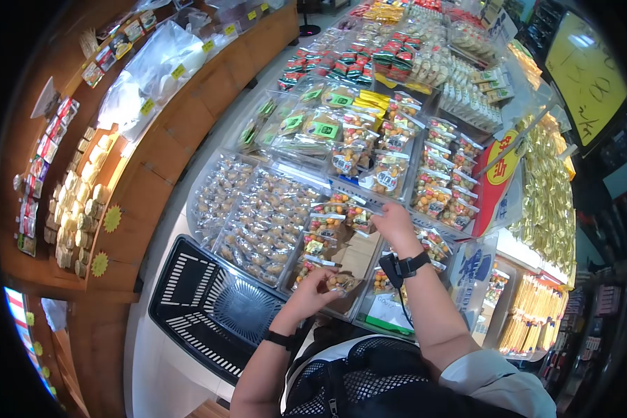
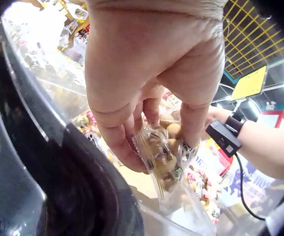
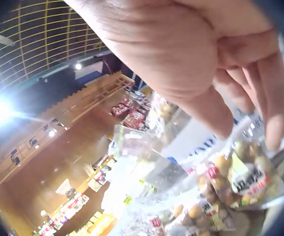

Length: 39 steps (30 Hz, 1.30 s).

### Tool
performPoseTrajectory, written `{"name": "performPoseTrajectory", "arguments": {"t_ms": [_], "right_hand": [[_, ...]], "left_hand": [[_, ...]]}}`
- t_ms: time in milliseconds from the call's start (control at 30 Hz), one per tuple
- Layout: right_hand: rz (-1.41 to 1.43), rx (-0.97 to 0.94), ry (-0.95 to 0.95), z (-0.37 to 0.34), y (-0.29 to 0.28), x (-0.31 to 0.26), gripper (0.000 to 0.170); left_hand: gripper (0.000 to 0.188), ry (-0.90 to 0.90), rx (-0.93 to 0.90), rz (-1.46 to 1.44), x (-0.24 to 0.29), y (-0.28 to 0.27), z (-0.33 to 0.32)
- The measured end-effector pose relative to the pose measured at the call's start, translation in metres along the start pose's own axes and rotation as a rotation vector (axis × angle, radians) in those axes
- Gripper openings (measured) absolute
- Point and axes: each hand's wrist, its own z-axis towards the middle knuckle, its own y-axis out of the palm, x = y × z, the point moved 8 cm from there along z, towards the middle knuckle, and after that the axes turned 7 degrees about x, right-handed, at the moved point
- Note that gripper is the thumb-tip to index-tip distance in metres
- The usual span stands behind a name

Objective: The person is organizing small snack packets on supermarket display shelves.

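My left hand (image 1: 311, 295) pinches a small clear packet of round brown and tan snacks (image 2: 164, 157) between thumb and fingers, over the near end of a clear bin. Bare brown cardboard (image 1: 359, 254) shows inside that bin. At its far end is my right hand (image 1: 395, 226), fingers fairly straight and pointing down. In the right wrist view its fingertips (image 3: 275, 140) are right at the top of a packet of colourful round snacks (image 3: 250, 179), with thumb and fingers apart. More such packets (image 1: 325, 223) line the bin's left side.
A black shopping basket (image 1: 216, 299) stands left of my left forearm. Bins of clear-wrapped snacks (image 1: 261, 223) adjoin on the left, and green-labelled packets (image 1: 313, 125) lie farther back. A red and yellow sign (image 1: 498, 167) rises at the right. Wooden shelving (image 1: 181, 132) runs along the left.
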Motion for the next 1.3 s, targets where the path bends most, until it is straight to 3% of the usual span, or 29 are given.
{"name": "performPoseTrajectory", "arguments": {"t_ms": [33, 100, 167, 200, 267, 300, 367, 400, 567, 667, 767, 933, 1100, 1200, 1300], "right_hand": [[-0.132, -0.083, -0.023, -0.005, -0.016, -0.022, 0.035], [-0.116, -0.123, -0.032, -0.003, -0.037, -0.040, 0.030], [0.188, -0.029, -0.026, 0.008, -0.062, -0.054, 0.026], [0.188, -0.029, -0.021, 0.015, -0.073, -0.061, 0.026], [0.236, 0.172, -0.090, 0.032, -0.107, -0.077, 0.028], [0.237, 0.174, -0.090, 0.040, -0.107, -0.074, 0.028], [-0.055, 0.353, -0.283, 0.053, -0.115, -0.081, 0.034], [-0.100, 0.157, -0.155, 0.066, -0.101, -0.071, 0.042], [-0.209, 0.061, -0.174, 0.072, -0.074, -0.054, 0.033], [-0.036, 0.061, -0.251, 0.068, -0.087, -0.056, 0.027], [0.402, 0.146, -0.240, 0.070, -0.128, -0.059, 0.019], [0.514, 0.283, -0.157, 0.098, -0.178, -0.041, 0.020], [0.453, 0.120, -0.135, 0.103, -0.155, -0.044, 0.023], [0.293, 0.049, -0.192, 0.106, -0.122, -0.050, 0.016], [0.136, -0.017, -0.301, 0.102, -0.091, -0.064, 0.026]], "left_hand": [[0.031, 0.004, -0.006, 0.000, -0.013, 0.000, -0.003], [0.031, -0.081, -0.022, -0.187, -0.047, 0.001, -0.005], [0.032, -0.101, 0.005, -0.269, -0.033, 0.001, -0.013], [0.032, -0.118, 0.017, -0.311, -0.029, 0.001, -0.015], [0.031, -0.134, 0.029, -0.351, -0.035, 0.001, -0.015], [0.031, -0.102, 0.046, -0.248, -0.047, 0.000, -0.012], [0.031, -0.060, 0.066, -0.143, -0.052, -0.002, -0.009], [0.031, -0.055, 0.064, -0.141, -0.049, -0.001, -0.010], [0.034, -0.078, 0.056, -0.239, -0.036, -0.001, -0.011], [0.033, -0.114, 0.037, -0.197, -0.040, -0.001, -0.011], [0.035, -0.107, 0.038, -0.242, -0.042, 0.000, -0.011], [0.034, -0.110, 0.043, -0.232, -0.039, 0.001, -0.010], [0.033, -0.142, 0.049, -0.248, -0.045, 0.001, -0.010], [0.033, -0.144, 0.061, -0.259, -0.044, 0.000, -0.010], [0.037, -0.116, 0.061, -0.242, -0.045, 0.000, -0.011]]}}
